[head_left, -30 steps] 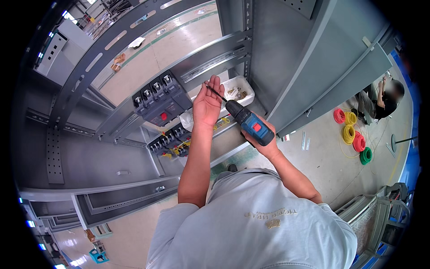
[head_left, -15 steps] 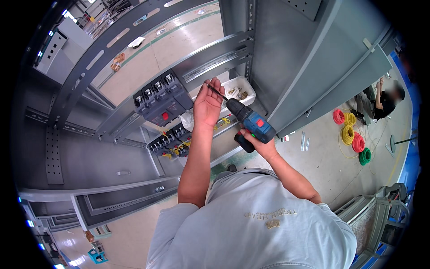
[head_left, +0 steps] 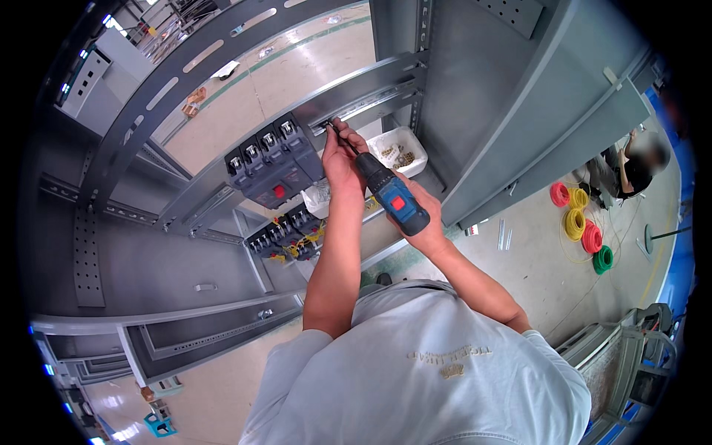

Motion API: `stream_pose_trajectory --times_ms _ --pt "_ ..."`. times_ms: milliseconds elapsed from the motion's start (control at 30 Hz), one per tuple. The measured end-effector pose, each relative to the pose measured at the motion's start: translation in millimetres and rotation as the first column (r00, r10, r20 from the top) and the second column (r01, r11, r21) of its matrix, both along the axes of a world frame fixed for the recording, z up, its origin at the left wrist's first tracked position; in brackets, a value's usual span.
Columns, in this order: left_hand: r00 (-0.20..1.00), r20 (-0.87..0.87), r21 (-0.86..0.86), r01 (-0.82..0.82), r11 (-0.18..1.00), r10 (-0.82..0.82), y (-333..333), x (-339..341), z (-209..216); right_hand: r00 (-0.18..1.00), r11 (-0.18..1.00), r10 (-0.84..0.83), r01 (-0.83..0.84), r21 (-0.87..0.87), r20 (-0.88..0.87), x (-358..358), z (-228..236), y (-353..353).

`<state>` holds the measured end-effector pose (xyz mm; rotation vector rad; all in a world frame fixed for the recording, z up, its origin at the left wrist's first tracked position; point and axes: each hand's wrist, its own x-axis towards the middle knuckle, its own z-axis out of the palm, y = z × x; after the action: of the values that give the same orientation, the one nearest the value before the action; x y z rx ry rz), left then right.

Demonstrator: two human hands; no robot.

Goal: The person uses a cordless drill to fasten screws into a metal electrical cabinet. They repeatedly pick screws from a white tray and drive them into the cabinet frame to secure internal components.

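Right hand point(head_left: 432, 228) wraps a blue-and-black power drill point(head_left: 398, 206) from its right side, fingers clenched on the grip; the grip itself is mostly hidden by the drill body and the hand. Drill slants up and left, its ribbed dark chuck point(head_left: 368, 167) just beside the left palm.

Left hand point(head_left: 346, 169) is palm-up, fingers bent around the slim dark bit point(head_left: 345, 141). Bit passes between thumb and fingers, its tip by the fingertips. Cannot tell whether they pinch it or a small piece at its end. Tip lies near the left end of a slotted silver metal rail point(head_left: 374, 102), close to the rail's lower edge.

Left of the left hand: a dark grey moulded block breaker point(head_left: 274, 167), ridged, with four bright metal terminals along its upper edge and a red square button toward its lower edge. Below it, smaller dark breakers point(head_left: 276, 239) with thin yellow wires.

Right of the left fingers, past the chuck: a white plastic bin point(head_left: 417, 146), smooth-walled, round-cornered, with small brass-coloured hardware point(head_left: 401, 159) inside near its lower edge.

Surrounding cabinet point(head_left: 475, 96) is smooth grey sheet metal, its crossbars pierced with oblong slots.
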<state>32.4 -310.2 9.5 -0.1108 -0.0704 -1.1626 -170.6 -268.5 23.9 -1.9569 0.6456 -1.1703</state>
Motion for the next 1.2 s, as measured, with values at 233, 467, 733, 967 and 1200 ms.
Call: stream_pose_trajectory --times_ms 233,467,733,967,1200 --pt "0.998 -0.050 0.042 -0.028 0.999 0.030 -3.6 -0.5 -3.1 0.999 0.997 -0.036 0.035 -0.066 -0.019 7.1 -0.2 3.3" --pt "0.998 -0.061 0.011 -0.010 1.000 0.010 -5.0 2.2 -2.4 0.999 0.998 -0.039 0.038 -0.053 -0.033 12.4 -0.6 4.5" --pt "0.998 -0.058 0.003 0.001 1.000 0.000 -6.0 3.5 -3.3 0.999 0.998 -0.042 0.040 -0.047 -0.031 15.0 -1.4 5.7" --pt "0.998 -0.059 -0.008 -0.002 1.000 0.002 -6.3 3.1 -3.6 0.998 0.999 -0.032 0.030 -0.037 -0.057 14.5 -2.5 5.3" --pt "0.997 -0.080 -0.051 -0.005 0.999 0.001 -6.9 2.7 -4.2 0.999 0.997 -0.027 0.025 -0.077 -0.027 15.4 3.0 5.3"
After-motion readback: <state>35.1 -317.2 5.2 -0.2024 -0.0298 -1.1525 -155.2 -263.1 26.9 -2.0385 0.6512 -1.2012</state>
